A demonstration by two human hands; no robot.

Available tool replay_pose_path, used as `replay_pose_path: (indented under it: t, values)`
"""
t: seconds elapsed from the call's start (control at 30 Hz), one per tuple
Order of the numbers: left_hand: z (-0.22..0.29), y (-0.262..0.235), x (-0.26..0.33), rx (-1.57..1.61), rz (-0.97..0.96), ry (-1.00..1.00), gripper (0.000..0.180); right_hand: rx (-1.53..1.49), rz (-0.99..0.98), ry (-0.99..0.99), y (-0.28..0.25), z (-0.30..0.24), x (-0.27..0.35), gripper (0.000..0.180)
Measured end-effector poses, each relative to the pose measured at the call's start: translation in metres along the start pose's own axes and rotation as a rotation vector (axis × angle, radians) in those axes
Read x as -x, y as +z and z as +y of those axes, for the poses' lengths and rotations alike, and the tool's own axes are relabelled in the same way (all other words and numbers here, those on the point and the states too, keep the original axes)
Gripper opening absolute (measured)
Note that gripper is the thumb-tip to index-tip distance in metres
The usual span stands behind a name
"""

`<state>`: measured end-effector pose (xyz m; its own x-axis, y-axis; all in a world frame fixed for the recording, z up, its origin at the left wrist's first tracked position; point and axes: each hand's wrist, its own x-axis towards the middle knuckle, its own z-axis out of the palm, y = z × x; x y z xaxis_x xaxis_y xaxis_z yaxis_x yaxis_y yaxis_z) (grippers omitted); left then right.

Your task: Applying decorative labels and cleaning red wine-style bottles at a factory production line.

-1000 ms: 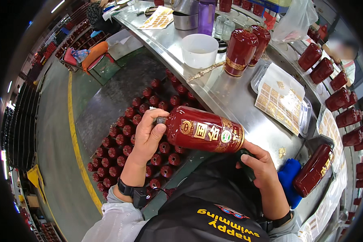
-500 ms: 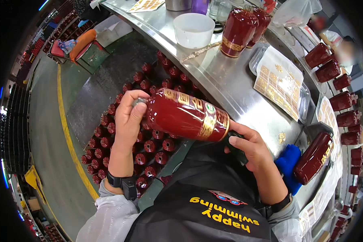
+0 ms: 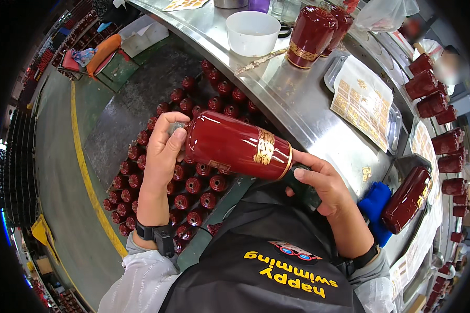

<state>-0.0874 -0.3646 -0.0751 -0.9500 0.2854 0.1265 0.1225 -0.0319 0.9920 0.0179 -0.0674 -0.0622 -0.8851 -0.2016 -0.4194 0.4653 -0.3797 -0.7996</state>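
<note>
**Desk:** What is in the hands?

**Photographer:** One glossy dark-red ceramic bottle with gold bands, held on its side at chest height, above the crates and just short of the bench edge. The left hand is curled round the neck end, thumb and fingers closed over the cap. The right hand cups the base with the fingers half closed on it; a dark object sits in that palm, too hidden to identify.

**Desk:** How would it handle?

**Photographer:** By the look of it, heavy for its size, rigid and breakable. The glaze shines, so it is probably slippery. A grip at both ends, neck and base, seems the safe one, keeping fingers off the gold label.

**Desk:** Counts?

**Photographer:** One bottle in hand. Below it, dozens of red-capped bottles standing packed upright on the floor, too many and too overlapped to count exactly. On the curved stainless-steel bench: two upright red bottles of the same kind, touching each other; one white plastic bowl just beside them; one sheet of gold stickers on a metal tray; one blue cloth with one more red bottle lying tilted against it. Along the right rim a row of further red bottles, at least eight visible.
</note>
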Motion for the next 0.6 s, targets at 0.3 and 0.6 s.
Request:
replay_pose_path:
  t: [0.3, 0.6]
  values:
    - [-0.023, -0.015, -0.009, -0.039, 0.006, 0.048, 0.023, 0.024, -0.018, 0.041, 0.004, -0.002, -0.013, 0.049]
    - [-0.028, -0.032, -0.013, 0.129, -0.018, -0.137, 0.027, -0.094, -0.041, 0.14, 0.006, 0.005, -0.041, 0.049]
